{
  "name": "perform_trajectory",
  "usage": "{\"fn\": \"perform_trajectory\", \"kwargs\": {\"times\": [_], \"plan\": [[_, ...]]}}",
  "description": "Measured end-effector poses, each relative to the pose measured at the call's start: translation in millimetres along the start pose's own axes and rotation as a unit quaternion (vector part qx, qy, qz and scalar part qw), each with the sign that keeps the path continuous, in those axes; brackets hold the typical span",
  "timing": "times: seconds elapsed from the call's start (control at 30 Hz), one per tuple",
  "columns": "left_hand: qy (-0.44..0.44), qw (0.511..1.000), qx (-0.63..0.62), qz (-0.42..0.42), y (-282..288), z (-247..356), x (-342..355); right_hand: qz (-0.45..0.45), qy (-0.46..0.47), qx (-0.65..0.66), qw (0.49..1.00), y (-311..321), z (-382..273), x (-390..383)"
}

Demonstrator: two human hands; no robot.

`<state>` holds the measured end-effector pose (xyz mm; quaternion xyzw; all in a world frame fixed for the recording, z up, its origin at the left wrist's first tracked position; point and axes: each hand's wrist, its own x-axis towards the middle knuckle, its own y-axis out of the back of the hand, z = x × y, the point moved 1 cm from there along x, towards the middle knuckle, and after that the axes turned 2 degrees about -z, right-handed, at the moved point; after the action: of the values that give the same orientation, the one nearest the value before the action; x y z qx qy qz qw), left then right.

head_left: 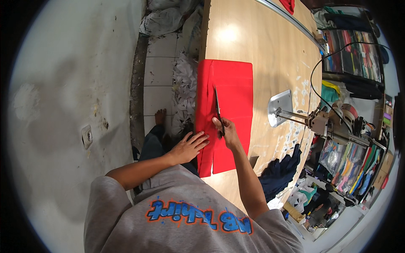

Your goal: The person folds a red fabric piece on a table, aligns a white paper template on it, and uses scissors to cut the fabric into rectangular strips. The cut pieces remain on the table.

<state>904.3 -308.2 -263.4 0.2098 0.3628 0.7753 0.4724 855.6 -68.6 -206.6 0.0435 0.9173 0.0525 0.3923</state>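
Observation:
Red fabric (236,95) lies along the left edge of a wooden table, part of it hanging over that edge. My right hand (225,130) grips a pair of scissors (217,103) by the handles. Their blades point away from me and lie at a lengthwise slit in the fabric. The slit runs from the near end, where the cloth is parted, up to the blades. My left hand (190,147) rests flat on the fabric's left strip, fingers stretched out, left of the slit and nearer me than the scissors.
A cloth cutting machine (320,120) with a metal base stands right on the table (270,50), its black cable looping up. Dark cloth (280,170) lies near it. A metal rail (295,23) crosses the far end. Shelves of folded fabrics (352,55) stand right; white scraps (184,80) cover the floor left.

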Motion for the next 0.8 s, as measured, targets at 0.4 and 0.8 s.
{"fn": "perform_trajectory", "kwargs": {"times": [0.4,0.8], "plan": [[-0.006,1.000,0.000,0.012,2,-1,-2,-0.023,-0.023,0.006,0.999,-4,-14,21],[-0.001,1.000,-0.026,0.006,0,0,-2,0.009,-0.003,-0.001,1.000,-1,-16,24]]}}
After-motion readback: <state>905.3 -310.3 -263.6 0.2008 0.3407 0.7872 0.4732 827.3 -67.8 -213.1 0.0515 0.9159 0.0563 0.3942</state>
